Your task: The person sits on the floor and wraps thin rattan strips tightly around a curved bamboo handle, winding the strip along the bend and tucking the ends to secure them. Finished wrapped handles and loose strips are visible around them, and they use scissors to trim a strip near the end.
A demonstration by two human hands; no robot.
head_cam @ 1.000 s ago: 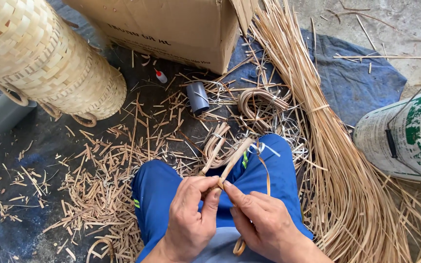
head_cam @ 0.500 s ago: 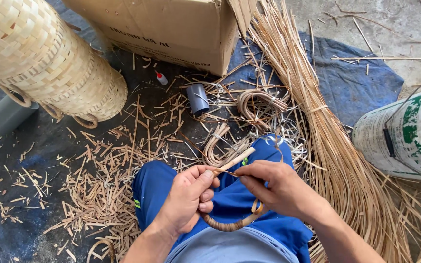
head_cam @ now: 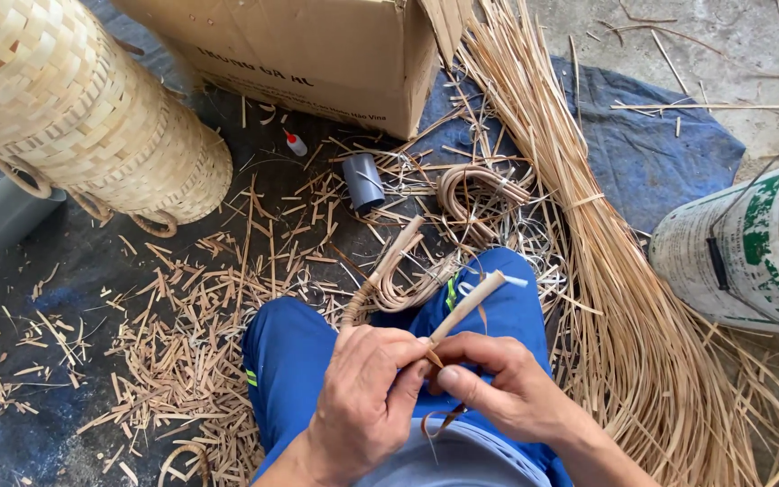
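hands: two, left hand and right hand both pinched tight on one rattan stick, over the lap
baskets: one woven basket
boxes: one cardboard box
buckets: one

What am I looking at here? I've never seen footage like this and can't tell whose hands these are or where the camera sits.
The camera is worn on a person's head and looks down at their own lap. Their left hand and right hand together hold a pale cane rod with a thin strip dangling from it. On the ground lie a long bundle of cane strips, short offcuts, a woven basket, a cardboard box, coiled cane loops and a white bucket.
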